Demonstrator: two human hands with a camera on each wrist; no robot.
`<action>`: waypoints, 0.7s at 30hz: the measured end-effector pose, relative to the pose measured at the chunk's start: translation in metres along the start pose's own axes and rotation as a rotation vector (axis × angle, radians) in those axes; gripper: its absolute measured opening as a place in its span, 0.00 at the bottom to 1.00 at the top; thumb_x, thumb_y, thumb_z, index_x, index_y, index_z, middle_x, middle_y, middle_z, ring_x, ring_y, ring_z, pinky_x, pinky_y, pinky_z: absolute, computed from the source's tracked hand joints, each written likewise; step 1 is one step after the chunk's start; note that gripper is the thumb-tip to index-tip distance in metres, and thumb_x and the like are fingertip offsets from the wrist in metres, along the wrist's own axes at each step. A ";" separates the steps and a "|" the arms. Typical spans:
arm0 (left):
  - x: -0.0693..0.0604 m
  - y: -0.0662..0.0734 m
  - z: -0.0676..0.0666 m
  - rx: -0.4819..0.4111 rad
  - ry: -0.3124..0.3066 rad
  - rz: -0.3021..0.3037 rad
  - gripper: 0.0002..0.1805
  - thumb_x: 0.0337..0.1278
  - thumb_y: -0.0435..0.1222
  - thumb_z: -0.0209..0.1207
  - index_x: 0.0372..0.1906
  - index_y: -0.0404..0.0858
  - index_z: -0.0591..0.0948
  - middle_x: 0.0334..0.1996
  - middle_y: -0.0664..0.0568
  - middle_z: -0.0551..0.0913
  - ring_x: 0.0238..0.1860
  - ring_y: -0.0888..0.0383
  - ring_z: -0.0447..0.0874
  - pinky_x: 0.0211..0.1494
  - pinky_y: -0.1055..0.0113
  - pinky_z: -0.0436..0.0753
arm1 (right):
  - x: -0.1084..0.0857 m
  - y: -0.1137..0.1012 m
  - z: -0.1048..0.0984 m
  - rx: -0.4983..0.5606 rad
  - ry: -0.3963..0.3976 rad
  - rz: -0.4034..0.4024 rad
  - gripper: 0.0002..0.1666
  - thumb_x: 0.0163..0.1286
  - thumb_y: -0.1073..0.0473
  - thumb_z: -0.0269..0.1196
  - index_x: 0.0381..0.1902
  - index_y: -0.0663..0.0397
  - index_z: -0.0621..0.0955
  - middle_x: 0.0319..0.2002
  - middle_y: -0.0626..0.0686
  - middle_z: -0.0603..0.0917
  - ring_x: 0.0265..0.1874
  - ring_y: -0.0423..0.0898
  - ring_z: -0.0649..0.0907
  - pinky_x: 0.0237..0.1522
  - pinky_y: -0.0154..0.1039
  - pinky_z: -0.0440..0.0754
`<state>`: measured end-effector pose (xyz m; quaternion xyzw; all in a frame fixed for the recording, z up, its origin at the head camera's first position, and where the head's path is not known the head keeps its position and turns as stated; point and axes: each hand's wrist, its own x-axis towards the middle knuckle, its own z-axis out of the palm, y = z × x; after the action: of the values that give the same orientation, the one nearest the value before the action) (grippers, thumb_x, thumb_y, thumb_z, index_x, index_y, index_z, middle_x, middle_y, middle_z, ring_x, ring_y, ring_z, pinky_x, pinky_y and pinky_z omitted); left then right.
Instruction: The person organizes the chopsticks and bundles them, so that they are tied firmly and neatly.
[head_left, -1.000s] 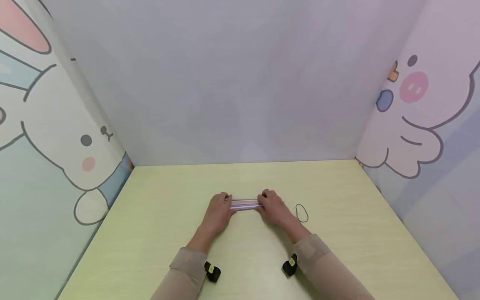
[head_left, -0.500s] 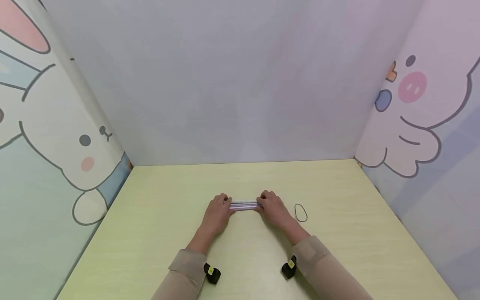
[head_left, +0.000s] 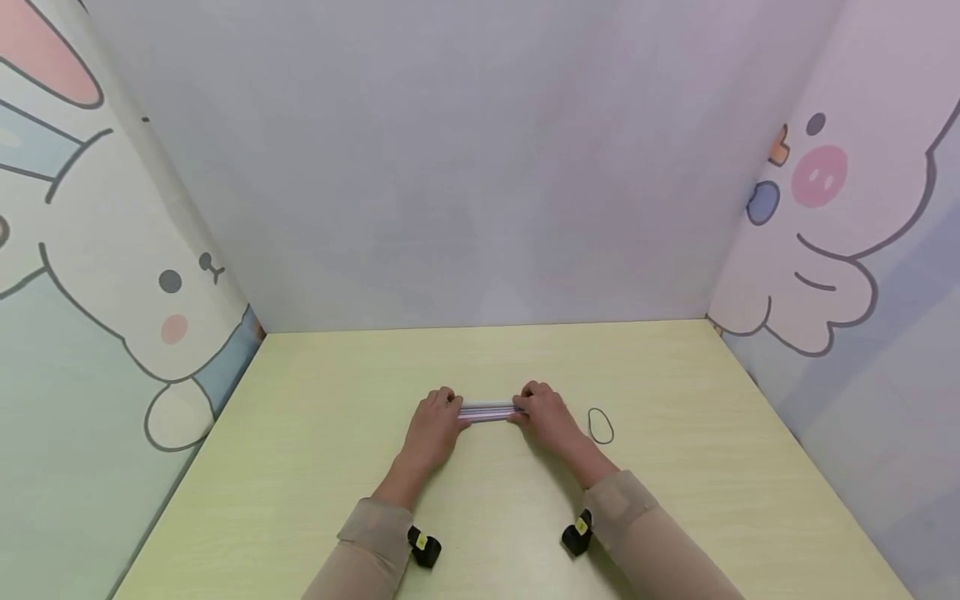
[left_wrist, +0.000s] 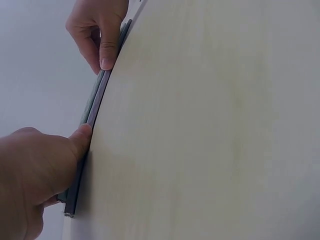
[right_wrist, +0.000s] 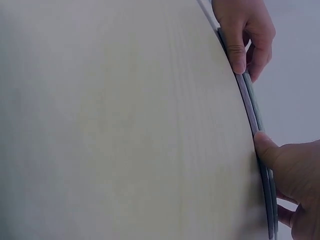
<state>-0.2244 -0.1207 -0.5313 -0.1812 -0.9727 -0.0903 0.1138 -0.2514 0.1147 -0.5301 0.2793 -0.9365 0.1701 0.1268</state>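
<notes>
Pale yellow tabletop (head_left: 487,508), left hand (head_left: 435,427) and right hand (head_left: 549,421) apart, each pinching a bundle of thin sticks (head_left: 486,412) stretched between them, dark loop (head_left: 588,423) outside the right hand; a slackened or uneven grip could let sticks roll loose.

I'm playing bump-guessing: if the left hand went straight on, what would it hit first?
Beyond the sticks it holds, the left hand probably meets the grey back wall; depth is unclear.
</notes>
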 end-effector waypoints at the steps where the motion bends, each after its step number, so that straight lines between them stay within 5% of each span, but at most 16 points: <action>1: 0.000 0.000 0.000 -0.009 0.004 -0.001 0.21 0.65 0.46 0.64 0.52 0.34 0.81 0.48 0.46 0.76 0.48 0.50 0.74 0.54 0.56 0.75 | 0.000 0.000 0.000 0.004 -0.001 0.000 0.12 0.64 0.53 0.72 0.39 0.54 0.86 0.39 0.56 0.80 0.36 0.52 0.76 0.38 0.48 0.76; 8: -0.001 0.000 -0.001 -0.072 0.010 -0.007 0.22 0.66 0.44 0.64 0.55 0.32 0.78 0.52 0.43 0.76 0.55 0.47 0.76 0.61 0.55 0.74 | 0.000 -0.002 -0.001 0.031 -0.017 0.039 0.13 0.65 0.53 0.72 0.39 0.56 0.84 0.41 0.54 0.79 0.39 0.51 0.77 0.39 0.48 0.76; 21: 0.001 -0.001 -0.002 -0.067 -0.024 -0.008 0.22 0.65 0.44 0.65 0.54 0.32 0.79 0.47 0.45 0.75 0.47 0.50 0.74 0.55 0.55 0.75 | 0.001 -0.002 -0.002 -0.036 -0.065 0.014 0.16 0.66 0.53 0.71 0.45 0.57 0.83 0.41 0.53 0.78 0.38 0.50 0.75 0.39 0.46 0.74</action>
<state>-0.2249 -0.1214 -0.5290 -0.1820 -0.9711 -0.1210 0.0958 -0.2508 0.1135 -0.5271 0.2760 -0.9449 0.1451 0.1000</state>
